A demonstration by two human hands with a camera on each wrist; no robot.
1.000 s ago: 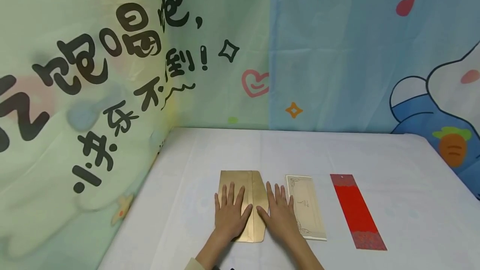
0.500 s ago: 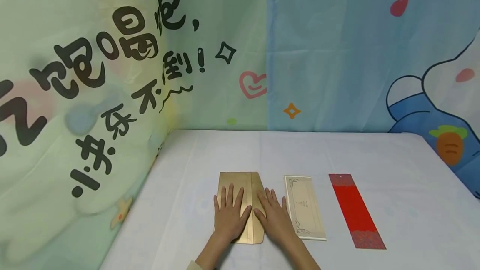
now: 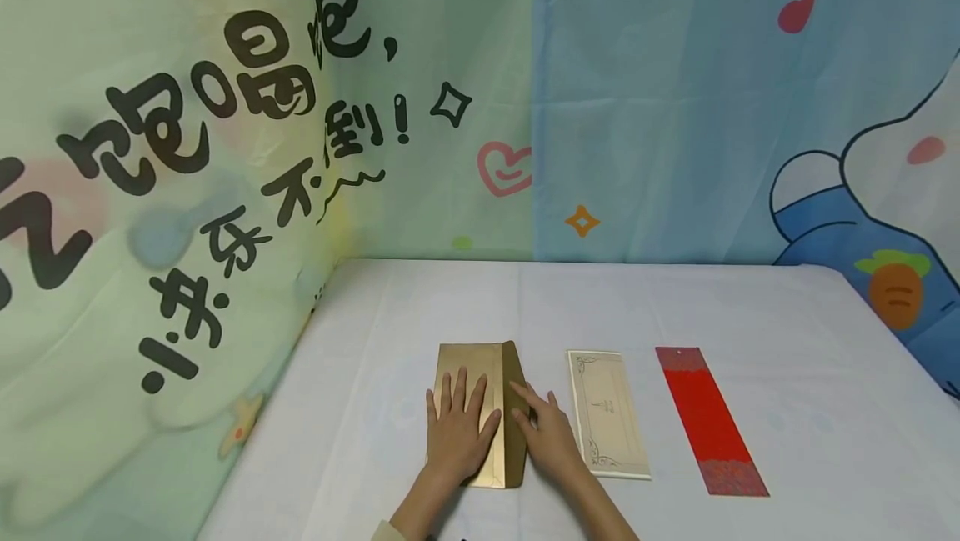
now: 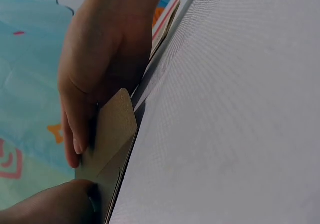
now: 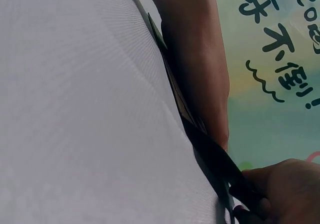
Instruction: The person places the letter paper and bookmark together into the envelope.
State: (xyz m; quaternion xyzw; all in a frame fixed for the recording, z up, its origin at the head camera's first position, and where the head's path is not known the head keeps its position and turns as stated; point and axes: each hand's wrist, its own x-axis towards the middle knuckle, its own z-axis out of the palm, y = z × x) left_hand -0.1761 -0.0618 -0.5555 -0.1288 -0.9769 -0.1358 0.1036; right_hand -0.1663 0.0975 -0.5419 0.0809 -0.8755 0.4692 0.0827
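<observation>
A gold paper envelope (image 3: 471,355) lies on the white table, its long side flap (image 3: 514,462) on the right tilted up and darker than the body. My left hand (image 3: 457,441) rests flat on the envelope's body with fingers spread. At the flap's right edge, my right hand (image 3: 551,438) pinches it between thumb and fingers. The left wrist view shows the raised flap (image 4: 116,121) under the right hand's fingers, with the left thumb (image 4: 55,201) close by. In the right wrist view the lifted flap (image 5: 212,151) meets the right hand (image 5: 295,189); some fingertips are dark or hidden.
A cream card (image 3: 611,416) with a printed ornamental border lies just right of the right hand. Farther right is a red strip (image 3: 712,424) with patterned ends. Printed cloth backdrops (image 3: 442,49) rise behind the table (image 3: 420,299) and along its left.
My right hand has shifted left from beside the envelope onto its side flap, which has gone from flat to tilted up. The left hand stays in place on the envelope.
</observation>
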